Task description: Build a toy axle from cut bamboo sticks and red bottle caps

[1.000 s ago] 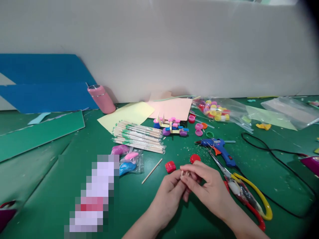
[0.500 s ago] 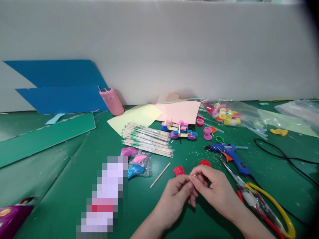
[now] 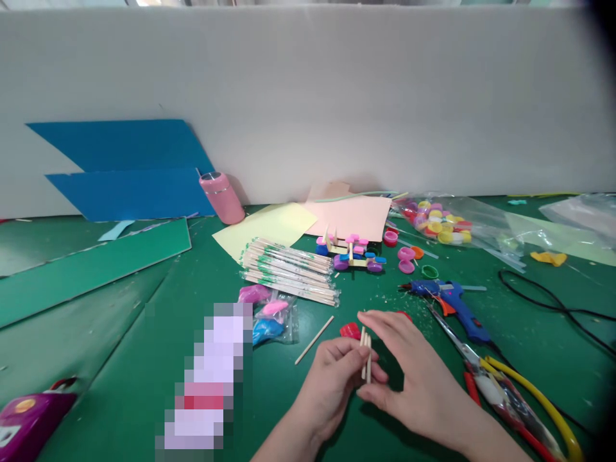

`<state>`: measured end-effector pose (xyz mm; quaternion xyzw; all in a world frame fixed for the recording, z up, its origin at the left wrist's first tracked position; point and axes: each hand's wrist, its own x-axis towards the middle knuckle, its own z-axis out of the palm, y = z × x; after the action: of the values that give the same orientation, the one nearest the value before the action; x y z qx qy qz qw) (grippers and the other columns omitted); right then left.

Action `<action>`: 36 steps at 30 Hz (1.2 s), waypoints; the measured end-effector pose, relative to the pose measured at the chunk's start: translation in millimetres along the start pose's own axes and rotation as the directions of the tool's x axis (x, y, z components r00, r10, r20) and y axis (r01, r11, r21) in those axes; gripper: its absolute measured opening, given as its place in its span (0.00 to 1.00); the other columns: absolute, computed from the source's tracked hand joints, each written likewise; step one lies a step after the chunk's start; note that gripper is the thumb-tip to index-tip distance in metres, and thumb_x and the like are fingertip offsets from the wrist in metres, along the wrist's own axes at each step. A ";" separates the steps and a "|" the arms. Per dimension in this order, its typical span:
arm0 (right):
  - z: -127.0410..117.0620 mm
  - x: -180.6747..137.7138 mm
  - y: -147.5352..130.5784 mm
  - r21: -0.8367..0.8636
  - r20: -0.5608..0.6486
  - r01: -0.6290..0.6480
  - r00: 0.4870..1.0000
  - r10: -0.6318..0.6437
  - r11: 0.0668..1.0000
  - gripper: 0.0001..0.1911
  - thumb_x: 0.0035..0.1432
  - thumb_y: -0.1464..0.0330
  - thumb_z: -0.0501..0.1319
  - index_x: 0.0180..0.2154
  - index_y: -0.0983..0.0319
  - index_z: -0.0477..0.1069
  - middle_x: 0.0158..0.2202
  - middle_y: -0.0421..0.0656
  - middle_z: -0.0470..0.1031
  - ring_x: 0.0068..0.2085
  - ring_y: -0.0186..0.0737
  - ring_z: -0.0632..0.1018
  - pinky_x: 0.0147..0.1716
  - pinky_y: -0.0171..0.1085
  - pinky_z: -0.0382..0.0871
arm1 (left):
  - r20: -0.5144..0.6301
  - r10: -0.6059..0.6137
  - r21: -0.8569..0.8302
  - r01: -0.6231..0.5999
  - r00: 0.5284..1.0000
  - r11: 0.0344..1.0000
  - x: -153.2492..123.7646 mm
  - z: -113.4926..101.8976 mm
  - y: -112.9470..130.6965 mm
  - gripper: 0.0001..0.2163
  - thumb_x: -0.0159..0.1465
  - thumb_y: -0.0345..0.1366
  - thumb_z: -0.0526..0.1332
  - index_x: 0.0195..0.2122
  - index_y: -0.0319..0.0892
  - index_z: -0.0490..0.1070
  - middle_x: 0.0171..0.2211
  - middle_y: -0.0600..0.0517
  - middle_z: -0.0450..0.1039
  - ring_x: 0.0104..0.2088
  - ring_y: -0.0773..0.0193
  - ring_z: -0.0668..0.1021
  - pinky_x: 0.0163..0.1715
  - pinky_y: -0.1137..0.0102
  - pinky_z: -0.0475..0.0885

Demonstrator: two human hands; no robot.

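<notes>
My left hand (image 3: 332, 378) pinches a small bundle of short wooden sticks (image 3: 366, 353), held upright above the green mat. My right hand (image 3: 414, 378) is beside them with its fingers stretched out, the fingertips touching the tops of the sticks and the thumb below them. A red bottle cap (image 3: 350, 331) lies just behind the sticks. One loose wooden stick (image 3: 314, 340) lies on the mat to the left of my hands.
Packs of wrapped chopsticks (image 3: 289, 269), a small cap-and-stick model (image 3: 351, 251), loose caps, a bag of caps (image 3: 440, 221), a blue glue gun (image 3: 452, 301), yellow-handled scissors (image 3: 510, 391), a black cable (image 3: 553, 301), a pink bottle (image 3: 222, 197), coloured paper sheets and balloons in a bag (image 3: 269, 317).
The sticks were hidden between both hands' pinching fingers; now my left hand holds them upright and my right hand has spread its fingers beside them. The view shifted slightly left.
</notes>
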<state>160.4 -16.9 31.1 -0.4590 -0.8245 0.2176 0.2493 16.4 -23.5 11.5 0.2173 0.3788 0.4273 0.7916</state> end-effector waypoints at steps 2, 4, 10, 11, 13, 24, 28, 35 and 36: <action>4.4 -0.9 0.4 -0.059 -0.027 0.032 0.999 -0.034 0.998 0.31 0.49 0.65 0.62 0.54 0.57 0.54 0.50 0.46 0.66 0.51 0.48 0.64 0.50 0.48 0.59 | 0.007 0.013 -0.002 -0.013 1.000 1.000 -0.7 -0.3 0.1 0.08 0.53 0.35 0.63 0.24 0.33 0.73 0.18 0.46 0.75 0.21 0.66 0.74 0.25 0.74 0.66; 7.4 -1.3 0.5 -0.093 -0.050 0.057 0.997 -0.062 0.994 0.29 0.51 0.66 0.61 0.54 0.58 0.55 0.48 0.45 0.68 0.50 0.48 0.66 0.49 0.48 0.60 | 0.022 0.029 -0.011 -0.029 0.999 1.000 -1.4 -0.2 -0.3 0.08 0.54 0.34 0.63 0.24 0.33 0.73 0.18 0.46 0.75 0.21 0.67 0.75 0.26 0.73 0.66; 13.1 -0.4 0.0 -0.129 -0.048 0.080 0.995 -0.086 0.988 0.34 0.49 0.63 0.63 0.55 0.62 0.54 0.50 0.48 0.68 0.50 0.50 0.66 0.47 0.48 0.62 | 0.037 0.064 -0.030 -0.063 0.997 0.998 -1.7 2.3 -0.5 0.10 0.57 0.34 0.59 0.23 0.33 0.73 0.19 0.46 0.75 0.20 0.66 0.74 0.25 0.72 0.66; 14.5 -0.4 0.4 -0.131 -0.056 0.083 0.994 -0.091 0.988 0.32 0.49 0.64 0.63 0.55 0.63 0.55 0.49 0.49 0.68 0.49 0.50 0.67 0.47 0.48 0.62 | 0.051 0.067 -0.025 -0.066 0.996 0.997 -1.5 2.7 -0.2 0.11 0.58 0.34 0.59 0.23 0.33 0.73 0.19 0.46 0.75 0.20 0.67 0.74 0.25 0.72 0.66; 17.2 -0.7 1.6 -0.128 -0.078 0.095 0.991 -0.106 0.987 0.29 0.50 0.67 0.62 0.54 0.63 0.56 0.48 0.48 0.70 0.48 0.49 0.68 0.46 0.48 0.62 | 0.070 0.065 -0.011 -0.065 0.995 0.998 -1.1 3.1 0.6 0.12 0.59 0.34 0.57 0.23 0.32 0.74 0.19 0.46 0.75 0.20 0.67 0.74 0.25 0.73 0.65; 12.4 -9.4 9.7 0.092 -0.083 0.016 0.997 -0.008 0.996 0.30 0.46 0.63 0.65 0.50 0.63 0.62 0.46 0.47 0.72 0.46 0.44 0.70 0.47 0.42 0.62 | 0.075 -0.087 0.043 0.084 0.993 0.996 1.6 6.0 3.1 0.08 0.58 0.33 0.59 0.31 0.34 0.76 0.20 0.46 0.76 0.21 0.67 0.74 0.26 0.73 0.67; 14.3 -12.2 13.9 0.153 -0.059 -0.019 0.998 0.028 0.988 0.32 0.45 0.59 0.66 0.52 0.62 0.61 0.48 0.46 0.71 0.48 0.43 0.69 0.48 0.41 0.61 | 0.064 -0.096 0.121 0.088 0.993 0.989 2.3 4.6 2.2 0.09 0.58 0.35 0.59 0.32 0.34 0.76 0.23 0.46 0.77 0.22 0.66 0.74 0.26 0.73 0.67; 14.9 -14.7 15.1 0.216 -0.031 -0.026 0.999 0.033 0.976 0.32 0.46 0.60 0.65 0.53 0.60 0.60 0.49 0.46 0.70 0.48 0.43 0.69 0.48 0.41 0.61 | 0.024 -0.118 0.199 0.111 0.993 0.974 3.1 0.9 0.1 0.09 0.53 0.36 0.64 0.27 0.33 0.76 0.22 0.46 0.76 0.24 0.66 0.74 0.27 0.73 0.66; 15.4 -15.2 15.3 0.220 -0.035 -0.023 0.999 0.031 0.975 0.32 0.46 0.60 0.65 0.53 0.59 0.60 0.49 0.46 0.70 0.48 0.43 0.69 0.48 0.41 0.61 | 0.026 -0.120 0.210 0.112 0.992 0.971 3.1 0.6 -0.1 0.09 0.53 0.37 0.64 0.27 0.33 0.76 0.22 0.46 0.76 0.24 0.66 0.74 0.27 0.73 0.67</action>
<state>167.8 -24.7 6.8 -0.4438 -0.7842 0.3020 0.3113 18.0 -20.9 10.6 0.2845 0.4182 0.3343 0.7953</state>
